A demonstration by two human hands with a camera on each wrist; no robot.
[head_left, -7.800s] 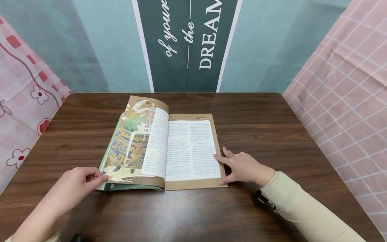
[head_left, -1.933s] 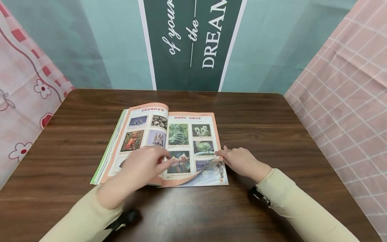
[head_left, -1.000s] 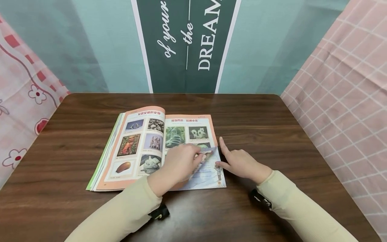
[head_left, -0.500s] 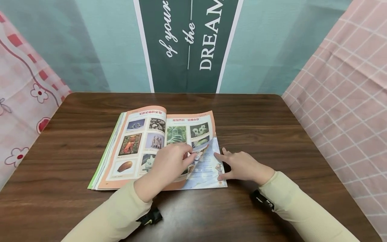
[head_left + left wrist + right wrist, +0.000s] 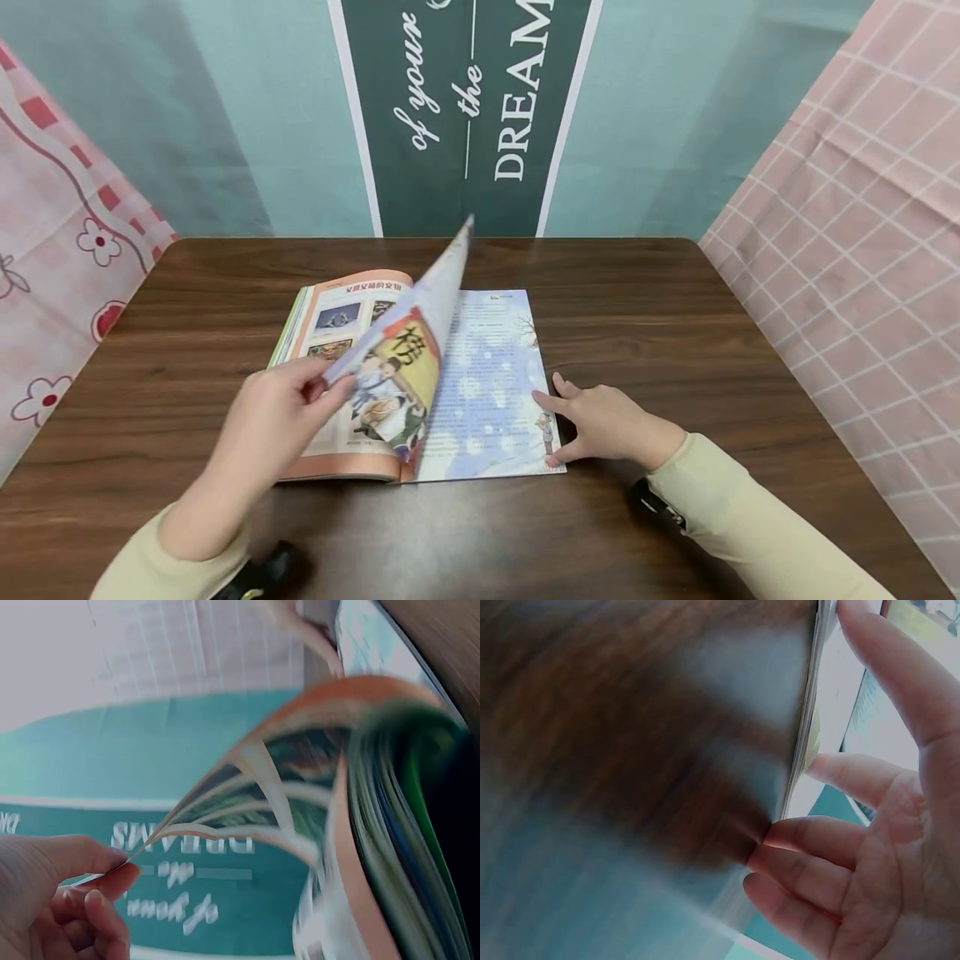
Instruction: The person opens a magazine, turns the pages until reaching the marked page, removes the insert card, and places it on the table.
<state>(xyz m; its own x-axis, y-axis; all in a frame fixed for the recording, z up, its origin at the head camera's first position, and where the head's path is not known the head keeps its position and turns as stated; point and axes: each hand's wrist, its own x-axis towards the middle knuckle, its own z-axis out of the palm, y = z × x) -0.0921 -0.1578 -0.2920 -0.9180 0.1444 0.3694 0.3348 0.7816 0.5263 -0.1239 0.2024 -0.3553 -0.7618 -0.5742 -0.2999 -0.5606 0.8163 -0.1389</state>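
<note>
An open magazine (image 5: 487, 392) lies on the table, its right side showing a pale blue page of text. My left hand (image 5: 270, 425) pinches the corner of a lifted page (image 5: 401, 358) between thumb and fingers. That page stands curved over the spine, leaning left, its painted figures facing the right side. In the left wrist view the thumb and index finger of the left hand (image 5: 67, 892) meet on the page corner. My right hand (image 5: 611, 425) rests with spread fingers at the magazine's right edge. Part of the orange-bordered left page (image 5: 341, 467) is hidden behind the lifted page.
The magazine lies near the middle of a dark wooden table (image 5: 645, 317). Behind it hangs a teal curtain (image 5: 645, 117) with a lettered dark green panel (image 5: 450, 200). A pink checked cloth (image 5: 847, 208) borders the right, a flowered cloth (image 5: 75, 200) the left.
My left hand has lifted the picture page and carried it left over the spine, baring the pale blue page. Earlier, other pages were turned. The right hand stays by the right edge.
</note>
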